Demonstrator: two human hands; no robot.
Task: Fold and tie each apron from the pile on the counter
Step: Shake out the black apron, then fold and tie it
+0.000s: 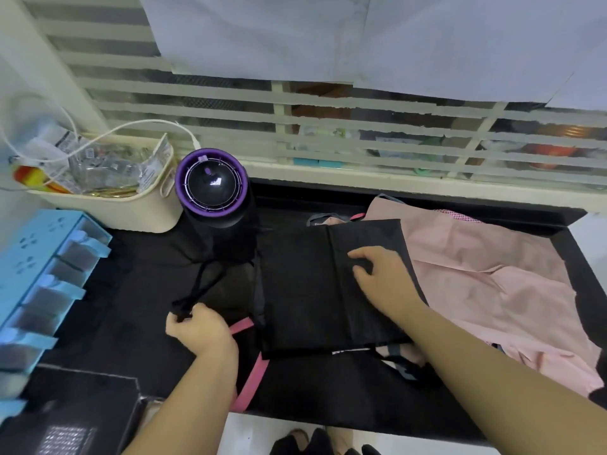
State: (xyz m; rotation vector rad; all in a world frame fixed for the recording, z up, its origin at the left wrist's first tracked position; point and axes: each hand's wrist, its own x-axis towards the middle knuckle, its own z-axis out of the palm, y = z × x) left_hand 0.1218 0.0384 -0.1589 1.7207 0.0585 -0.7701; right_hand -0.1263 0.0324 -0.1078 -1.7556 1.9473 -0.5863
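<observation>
A black apron [308, 290] lies folded into a rectangle in the middle of the dark counter [131, 323]. My right hand [382, 279] rests flat on its right half, fingers spread over a fold line. My left hand [197, 326] grips the apron's black tie string [203, 287], which runs up and back toward the apron's left side. A pink apron [492, 284] lies crumpled to the right, partly under the black one. A pink strap [251, 372] trails across the counter's front edge below my left wrist.
A black and purple round appliance [212, 185] stands behind the apron. A cream basket [108, 192] of packets sits at the back left, a blue drawer unit [42, 274] at the left, a black box [75, 418] at the front left. A slatted window backs the counter.
</observation>
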